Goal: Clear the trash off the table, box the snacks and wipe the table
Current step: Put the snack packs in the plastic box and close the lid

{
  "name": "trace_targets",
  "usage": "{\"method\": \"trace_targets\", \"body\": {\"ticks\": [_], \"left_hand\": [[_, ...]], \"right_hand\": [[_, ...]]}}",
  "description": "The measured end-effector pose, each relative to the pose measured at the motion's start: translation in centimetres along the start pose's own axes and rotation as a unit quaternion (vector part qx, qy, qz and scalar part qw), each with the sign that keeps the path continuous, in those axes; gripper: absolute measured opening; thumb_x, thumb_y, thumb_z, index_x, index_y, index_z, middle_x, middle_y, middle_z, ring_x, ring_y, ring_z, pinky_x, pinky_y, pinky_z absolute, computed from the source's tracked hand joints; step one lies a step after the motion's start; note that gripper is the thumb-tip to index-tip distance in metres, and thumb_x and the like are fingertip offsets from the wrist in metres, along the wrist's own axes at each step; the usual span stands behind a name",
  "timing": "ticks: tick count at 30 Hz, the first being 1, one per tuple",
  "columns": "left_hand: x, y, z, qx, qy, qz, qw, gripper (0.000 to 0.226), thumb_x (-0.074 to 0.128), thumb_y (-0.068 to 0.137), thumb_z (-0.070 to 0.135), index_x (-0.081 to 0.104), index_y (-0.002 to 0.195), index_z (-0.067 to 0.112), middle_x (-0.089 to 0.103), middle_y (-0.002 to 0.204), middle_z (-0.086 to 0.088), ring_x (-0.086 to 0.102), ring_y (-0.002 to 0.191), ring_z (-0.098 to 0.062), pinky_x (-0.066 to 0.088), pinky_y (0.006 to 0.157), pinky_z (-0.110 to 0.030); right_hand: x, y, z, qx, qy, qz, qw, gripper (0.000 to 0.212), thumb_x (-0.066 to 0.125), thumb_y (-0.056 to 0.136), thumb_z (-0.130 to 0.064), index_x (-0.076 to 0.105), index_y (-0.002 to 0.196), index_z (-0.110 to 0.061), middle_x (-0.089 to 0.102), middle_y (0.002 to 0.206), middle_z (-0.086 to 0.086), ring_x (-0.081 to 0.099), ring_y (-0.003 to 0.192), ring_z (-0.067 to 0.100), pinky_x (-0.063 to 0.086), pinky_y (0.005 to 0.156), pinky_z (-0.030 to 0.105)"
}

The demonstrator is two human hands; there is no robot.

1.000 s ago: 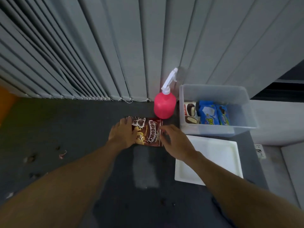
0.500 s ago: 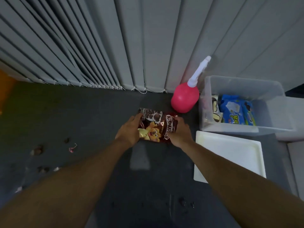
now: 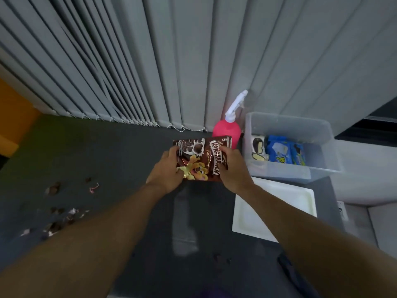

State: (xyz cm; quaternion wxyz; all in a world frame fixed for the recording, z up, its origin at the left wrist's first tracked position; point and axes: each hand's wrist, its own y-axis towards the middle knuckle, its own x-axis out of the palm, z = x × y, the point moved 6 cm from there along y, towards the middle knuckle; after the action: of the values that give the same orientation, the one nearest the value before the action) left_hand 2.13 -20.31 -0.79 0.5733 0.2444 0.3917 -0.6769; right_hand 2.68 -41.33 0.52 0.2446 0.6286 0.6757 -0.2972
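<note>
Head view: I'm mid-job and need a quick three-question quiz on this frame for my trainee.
1. True or false: the left hand and the right hand both grip the brown snack bag.
2. Which thing stands by the blinds, right beside the clear box? A) pink spray bottle B) mug C) paper towel roll
3. Fill in: the crumbs and scraps lie on the table toward the person's ___ side.

Key: 1 true; 2 A; 3 left.
</note>
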Motion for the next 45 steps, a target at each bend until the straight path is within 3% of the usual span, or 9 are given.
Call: {"method": "trace_targets", "body": {"ticks": [10, 18, 21, 24, 27, 32, 34, 38, 45], "left_hand": [[0.6, -0.6, 11.8, 0.103, 0.014, 0.036, 0.994, 0.075, 0.06, 0.09, 0.02, 0.024, 0.155, 0.024, 0.042, 0.149, -0.006, 0.055, 0.124, -0.031, 0.047, 0.104, -0.045], [3.5, 2.7, 21.3, 0.223, 0.005, 0.02, 0.975, 0.068, 0.059, 0.09, 0.015, 0.032, 0.152, 0.016, 0.054, 0.131, -0.008, 0.059, 0.11, -0.026, 0.053, 0.092, -0.038], [5.2, 4.7, 23.4, 0.238, 0.025, 0.001, 0.971, 0.07, 0.061, 0.089, 0.016, 0.031, 0.153, 0.016, 0.054, 0.139, -0.009, 0.061, 0.111, -0.024, 0.054, 0.097, -0.042], [6.8, 6.1, 24.8, 0.241, 0.076, -0.021, 0.967, 0.073, 0.059, 0.092, 0.017, 0.025, 0.157, 0.012, 0.042, 0.151, -0.012, 0.057, 0.119, -0.027, 0.051, 0.099, -0.04], [8.2, 7.6, 25.4, 0.246, 0.147, -0.026, 0.958, 0.063, 0.059, 0.09, 0.019, 0.039, 0.149, 0.01, 0.057, 0.133, -0.014, 0.059, 0.111, -0.029, 0.053, 0.092, -0.042], [9.7, 9.4, 25.4, 0.244, 0.37, -0.037, 0.896, 0.029, 0.056, 0.091, 0.036, 0.069, 0.105, 0.014, 0.066, 0.113, -0.011, 0.056, 0.111, -0.03, 0.039, 0.098, -0.039], [10.6, 9.7, 25.6, 0.25, 0.426, -0.054, 0.868, 0.045, 0.05, 0.095, 0.051, 0.07, 0.112, 0.015, 0.064, 0.121, -0.01, 0.051, 0.123, -0.031, 0.028, 0.114, -0.044], [13.6, 10.5, 24.9, 0.251, 0.48, -0.139, 0.829, 0.046, 0.05, 0.092, 0.043, 0.058, 0.133, 0.022, 0.058, 0.139, -0.006, 0.045, 0.136, -0.028, 0.009, 0.123, -0.047], [14.9, 11.2, 23.4, 0.235, 0.559, -0.184, 0.773, 0.069, 0.026, 0.1, 0.057, 0.016, 0.161, 0.026, 0.02, 0.167, -0.002, 0.019, 0.154, -0.027, -0.013, 0.121, -0.053]], "right_hand": [[-11.7, -2.4, 2.9, 0.014, -0.007, 0.087, 0.996, 0.046, 0.054, 0.1, -0.017, 0.041, 0.145, -0.017, 0.05, 0.136, 0.008, 0.048, 0.127, 0.021, 0.042, 0.107, 0.033], [-19.6, -1.8, 7.9, 0.046, -0.02, 0.141, 0.989, 0.046, 0.053, 0.097, -0.005, 0.048, 0.141, -0.016, 0.053, 0.127, 0.012, 0.051, 0.121, 0.026, 0.038, 0.106, 0.033], [-21.4, -0.9, 9.6, 0.06, -0.023, 0.149, 0.987, 0.039, 0.051, 0.097, -0.005, 0.053, 0.134, -0.018, 0.055, 0.119, 0.011, 0.056, 0.104, 0.021, 0.047, 0.091, 0.025], [-22.2, -0.1, 11.1, 0.069, -0.045, 0.138, 0.987, 0.034, 0.048, 0.097, -0.002, 0.056, 0.129, -0.013, 0.054, 0.109, 0.007, 0.048, 0.091, 0.012, 0.036, 0.068, 0.004], [-22.1, 1.1, 12.8, 0.078, -0.037, 0.11, 0.99, 0.024, 0.049, 0.096, -0.002, 0.06, 0.113, -0.016, 0.056, 0.095, -0.003, 0.055, 0.083, 0.01, 0.039, 0.056, 0.001], [-18.9, 3.5, 16.1, 0.136, -0.129, -0.062, 0.98, 0.027, 0.056, 0.095, -0.01, 0.062, 0.12, -0.014, 0.067, 0.115, 0.01, 0.062, 0.109, 0.028, 0.049, 0.091, 0.032], [-17.7, 3.9, 16.8, 0.156, -0.172, -0.139, 0.963, 0.04, 0.064, 0.092, -0.018, 0.055, 0.131, -0.015, 0.06, 0.128, 0.01, 0.057, 0.118, 0.028, 0.045, 0.1, 0.032], [-16.2, 5.2, 17.0, 0.139, -0.204, -0.212, 0.946, 0.079, 0.071, 0.086, -0.04, 0.029, 0.151, -0.024, 0.029, 0.156, 0.006, 0.043, 0.134, 0.029, 0.035, 0.114, 0.038], [-15.0, 4.9, 16.9, 0.16, -0.127, -0.249, 0.947, 0.072, 0.062, 0.096, -0.031, 0.018, 0.153, -0.025, 0.038, 0.149, 0.002, 0.039, 0.135, 0.021, 0.033, 0.111, 0.032]]}}
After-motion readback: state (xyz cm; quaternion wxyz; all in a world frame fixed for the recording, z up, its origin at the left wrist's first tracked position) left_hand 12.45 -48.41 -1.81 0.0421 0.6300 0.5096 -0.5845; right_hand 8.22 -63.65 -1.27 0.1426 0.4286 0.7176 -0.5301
